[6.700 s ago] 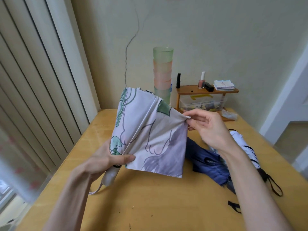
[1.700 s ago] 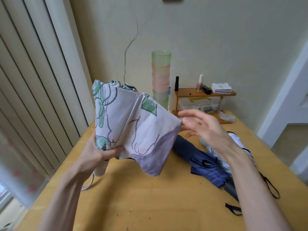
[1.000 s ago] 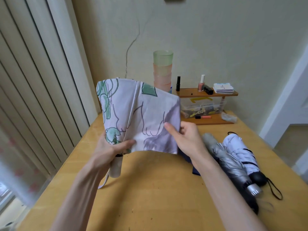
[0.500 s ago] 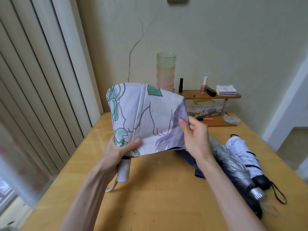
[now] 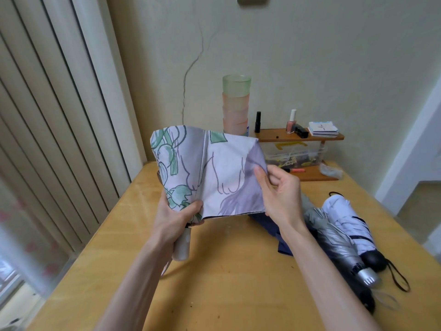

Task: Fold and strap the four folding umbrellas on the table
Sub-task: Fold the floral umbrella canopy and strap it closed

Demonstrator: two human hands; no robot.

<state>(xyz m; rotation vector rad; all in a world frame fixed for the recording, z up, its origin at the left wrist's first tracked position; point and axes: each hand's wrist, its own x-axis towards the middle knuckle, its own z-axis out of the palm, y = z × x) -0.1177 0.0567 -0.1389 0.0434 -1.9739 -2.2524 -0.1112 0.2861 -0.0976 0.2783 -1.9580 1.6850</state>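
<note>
Right hand (image 5: 279,194) has come back to the lilac flower-printed folding umbrella (image 5: 210,170), its fingers (image 5: 262,179) pinching a loose panel's edge. Left hand (image 5: 175,218) grips the gathered cloth above the pale handle (image 5: 182,244), over the wooden table (image 5: 226,283). Pleating looks to be under way; strapping is not yet begun.

You get soft, even daylight from the window (image 5: 9,271) at the lower left of the frame. The tabletop (image 5: 238,283) shows a pale sheen, shadows stay faint, and straight lines bow at the edges.
</note>
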